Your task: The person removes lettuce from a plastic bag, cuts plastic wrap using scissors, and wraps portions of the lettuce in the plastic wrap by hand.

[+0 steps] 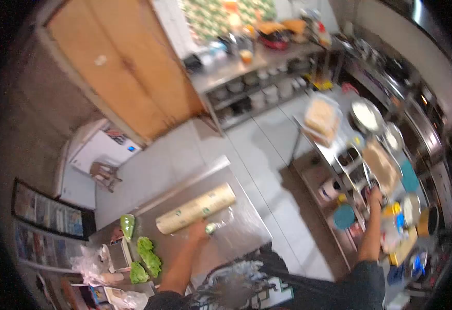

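My left hand [199, 231] is over the steel table, against the near side of a large roll of cling film [197, 207]. Just right of its fingers, a small green-and-white piece [211, 228] sits on a loose sheet of clear film [225, 219]. Blur hides how those fingers are set. Stretched out to the other counter, my right hand [375, 195] has its fingers closed around something dark. A thin metallic shape [367, 173] extends beyond them, but its kind is unclear. Beside that hand are a brown board or tray [382, 166] and metal containers [348, 156].
Lettuce leaves [148, 256], a green bag [127, 226] and a small scale-like device [118, 254] occupy the left side of the steel table [249, 227]. On the right counter stand a bread-filled plastic box [321, 118] and metal bowls [366, 115]. Tiled floor [267, 181] separates the two.
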{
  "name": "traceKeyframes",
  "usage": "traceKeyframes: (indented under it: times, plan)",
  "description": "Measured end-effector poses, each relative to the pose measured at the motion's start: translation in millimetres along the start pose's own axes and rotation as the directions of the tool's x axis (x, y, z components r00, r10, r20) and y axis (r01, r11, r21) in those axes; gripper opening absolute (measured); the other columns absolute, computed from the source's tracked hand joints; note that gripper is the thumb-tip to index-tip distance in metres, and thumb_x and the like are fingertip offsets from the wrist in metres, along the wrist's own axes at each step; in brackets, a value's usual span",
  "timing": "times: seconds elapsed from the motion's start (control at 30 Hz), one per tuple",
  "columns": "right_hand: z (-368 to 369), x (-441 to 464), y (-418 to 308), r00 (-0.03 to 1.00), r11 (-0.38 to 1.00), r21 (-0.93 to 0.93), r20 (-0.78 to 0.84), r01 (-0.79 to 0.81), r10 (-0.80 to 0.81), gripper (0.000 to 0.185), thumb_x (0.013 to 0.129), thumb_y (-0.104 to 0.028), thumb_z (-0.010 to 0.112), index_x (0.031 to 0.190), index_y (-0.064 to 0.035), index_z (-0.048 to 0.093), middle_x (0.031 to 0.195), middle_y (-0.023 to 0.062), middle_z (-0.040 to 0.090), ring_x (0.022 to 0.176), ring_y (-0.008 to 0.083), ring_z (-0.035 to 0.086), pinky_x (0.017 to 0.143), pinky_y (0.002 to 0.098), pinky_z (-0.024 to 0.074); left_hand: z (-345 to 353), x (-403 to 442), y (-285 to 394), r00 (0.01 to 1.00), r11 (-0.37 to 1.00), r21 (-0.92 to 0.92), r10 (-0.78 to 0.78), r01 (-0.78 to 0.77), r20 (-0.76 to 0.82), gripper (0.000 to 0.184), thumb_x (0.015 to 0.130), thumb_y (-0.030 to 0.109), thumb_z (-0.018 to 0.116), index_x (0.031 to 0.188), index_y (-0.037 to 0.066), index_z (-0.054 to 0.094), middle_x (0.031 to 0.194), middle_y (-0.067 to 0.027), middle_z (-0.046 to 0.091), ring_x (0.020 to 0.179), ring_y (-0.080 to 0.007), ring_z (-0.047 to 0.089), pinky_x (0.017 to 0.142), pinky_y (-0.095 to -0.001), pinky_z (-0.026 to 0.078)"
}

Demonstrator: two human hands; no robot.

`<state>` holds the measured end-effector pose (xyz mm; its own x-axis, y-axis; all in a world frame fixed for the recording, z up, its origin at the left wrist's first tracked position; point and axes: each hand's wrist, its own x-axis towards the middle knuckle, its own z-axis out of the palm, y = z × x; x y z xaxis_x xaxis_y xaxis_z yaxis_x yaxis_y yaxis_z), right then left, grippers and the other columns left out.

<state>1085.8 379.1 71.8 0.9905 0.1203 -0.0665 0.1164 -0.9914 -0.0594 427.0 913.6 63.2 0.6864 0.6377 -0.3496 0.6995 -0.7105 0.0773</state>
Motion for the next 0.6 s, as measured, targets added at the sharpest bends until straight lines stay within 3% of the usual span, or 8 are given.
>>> traceKeyframes:
  times: [0.2,0.27,0.3,0.33,0.37,0.4,0.43,0.6]
  plan:
    - [-23.5,-6.0,-5.1,0.998,0.983,0.178,-0.059,0.046,-0.036,0.041,0.078,-0.02,0.07,0.113,-0.0018,0.058,0.103,0.023,0.067,0.099,0.0373,0.065,0.085,0.043,0.0523,-27.3,-10.1,10.1,0.98,0.982,0.183,0.081,-0.048,-0.18,0.047,0.07,0.014,0.07,0.115,0.004,0.062,0.116,-0.0205,0.061,0.11,-0.039,0.057,0.096,-0.0459,0.046]
    - [-43.2,-13.0,-23.1,0.999,0.978,0.203,0.015,0.038,-0.042,0.042,0.081,-0.017,0.069,0.118,-0.0002,0.058,0.106,0.0204,0.068,0.098,0.0323,0.067,0.084,0.0391,0.0531,-85.6,-26.8,22.9,0.995,0.992,-0.105,-0.07,0.062,-0.068,0.053,0.074,0.016,0.069,0.124,0.004,0.06,0.126,-0.0223,0.059,0.118,-0.0384,0.055,0.1,-0.0431,0.044]
    - [-40.8,-19.7,-28.2,0.986,0.688,0.724,0.072,0.053,-0.152,0.043,0.084,-0.015,0.067,0.123,0.0005,0.056,0.11,0.016,0.067,0.097,0.0267,0.066,0.084,0.0351,0.0528,-108.1,-32.6,26.1,0.977,0.958,-0.198,-0.214,0.206,-0.017,0.055,0.078,0.018,0.068,0.131,0.007,0.057,0.132,-0.022,0.057,0.122,-0.0362,0.054,0.102,-0.0411,0.043]
    - [-41.4,-32.0,-35.8,0.96,0.433,0.901,0.087,0.039,-0.267,0.045,0.087,-0.014,0.065,0.128,0.0008,0.054,0.115,0.0123,0.065,0.097,0.0226,0.066,0.084,0.032,0.0524,-110.9,-29.5,11.5,0.984,0.919,-0.353,-0.177,0.179,0.038,0.051,0.079,0.02,0.068,0.128,0.01,0.06,0.127,-0.0201,0.06,0.118,-0.0338,0.057,0.1,-0.0418,0.045]
    - [-48.7,-49.2,-48.4,0.921,0.147,0.988,0.1,-0.047,-0.377,0.046,0.09,-0.012,0.063,0.133,0.0011,0.052,0.119,0.0086,0.064,0.097,0.0185,0.065,0.084,0.029,0.052,-221.8,-77.0,61.5,0.963,0.837,-0.478,-0.239,0.268,0.122,0.052,0.077,0.022,0.072,0.126,0.011,0.061,0.124,-0.0199,0.062,0.116,-0.033,0.059,0.099,-0.0418,0.046]
    - [-77.4,-84.8,-97.8,0.872,0.113,0.993,0.092,-0.042,-0.48,0.048,0.092,-0.012,0.062,0.137,0.001,0.048,0.123,0.0056,0.061,0.098,0.0159,0.064,0.084,0.0268,0.0514,-167.7,-52.1,30.9,0.953,0.781,-0.546,-0.248,0.303,0.175,0.058,0.072,0.026,0.075,0.127,0.012,0.062,0.121,-0.0185,0.064,0.114,-0.0325,0.061,0.098,-0.0413,0.047]
    - [-81.1,-107.7,-132.0,0.854,0.027,0.997,0.081,-0.078,-0.513,0.054,0.092,-0.012,0.064,0.14,0.0011,0.044,0.12,0.0076,0.063,0.098,0.0163,0.064,0.083,0.027,0.0518,-122.8,-8.4,-19.7,0.991,0.964,-0.253,-0.058,0.086,0.119,0.067,0.066,0.029,0.077,0.129,0.011,0.06,0.121,-0.0181,0.065,0.113,-0.0326,0.061,0.097,-0.0407,0.047]
    - [-19.9,-170.5,-264.1,0.514,0.305,0.782,-0.022,0.544,-0.858,0.061,0.078,-0.002,0.07,0.135,-0.0091,0.05,0.113,0.0096,0.063,0.1,0.0217,0.062,0.087,0.0333,0.0502,-139.1,11.2,-35.3,0.992,0.972,-0.2,0.121,-0.123,-0.025,0.068,0.057,0.027,0.074,0.12,0.006,0.064,0.11,-0.0212,0.067,0.102,-0.0356,0.065,0.09,-0.0419,0.05]
